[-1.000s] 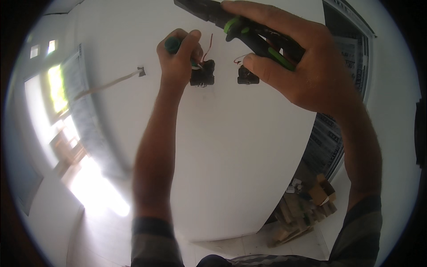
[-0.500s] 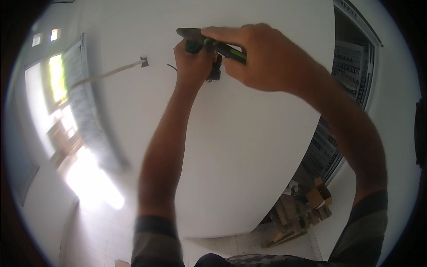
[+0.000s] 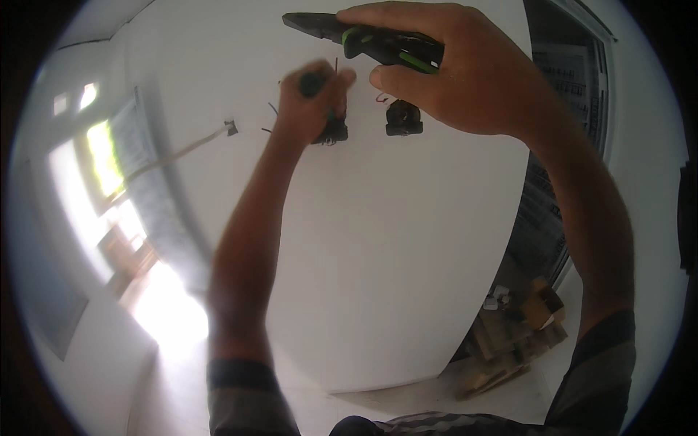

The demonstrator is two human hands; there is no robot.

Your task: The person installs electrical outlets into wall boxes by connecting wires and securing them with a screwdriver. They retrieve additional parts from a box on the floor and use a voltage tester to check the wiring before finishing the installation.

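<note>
In my right hand (image 3: 472,73) I grip black-and-green pliers (image 3: 363,42), their jaws pointing left, held in front of the white wall. My left hand (image 3: 309,98) is closed around a screwdriver (image 3: 313,83); only its rounded dark green handle end shows well, and its tip is hidden. Just below that hand, a black electrical box (image 3: 333,133) sits at the wall, partly covered by my fingers. A thin wire (image 3: 337,65) sticks up beside the fingers. Another black electrical box (image 3: 403,118) is farther right, under the pliers, with a short loose wire (image 3: 382,97) above it.
Short wire ends (image 3: 273,109) poke from the wall left of my left hand. Farther left, a pale conduit (image 3: 178,155) runs to a small dark fitting (image 3: 231,128). Cardboard boxes (image 3: 542,305) and wooden pieces (image 3: 498,370) lie on the floor at the lower right, beside a dark-framed opening (image 3: 567,123).
The pliers have moved up and away from my left hand, where they were touching or overlapping it. The view has shifted, and the right-hand box has come into sight.
</note>
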